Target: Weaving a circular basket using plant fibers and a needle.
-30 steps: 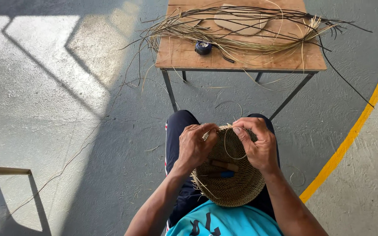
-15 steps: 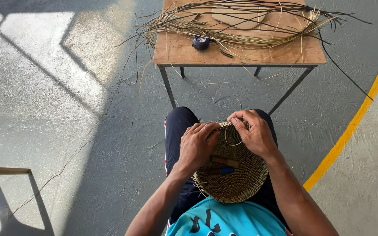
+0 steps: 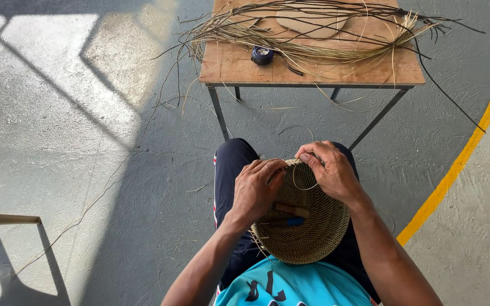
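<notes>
Gripping woven basket [image 3: 304, 226] rim, left hand [image 3: 256, 190], right hand [image 3: 330, 170], fingertips hidden

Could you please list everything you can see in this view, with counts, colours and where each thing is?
woven basket: one, tan, on the person's lap
tool: one, brown handle, lying in the basket
small table: one, wooden top on metal legs, ahead of the knees
fibre strands: a bundle, straw and dark, spread over the table
round object: one, dark blue, on the table
painted line: one, yellow, on the grey floor at right
left hand: on the basket's rim
right hand: fingers pinching a loop of fibre at the rim
</notes>
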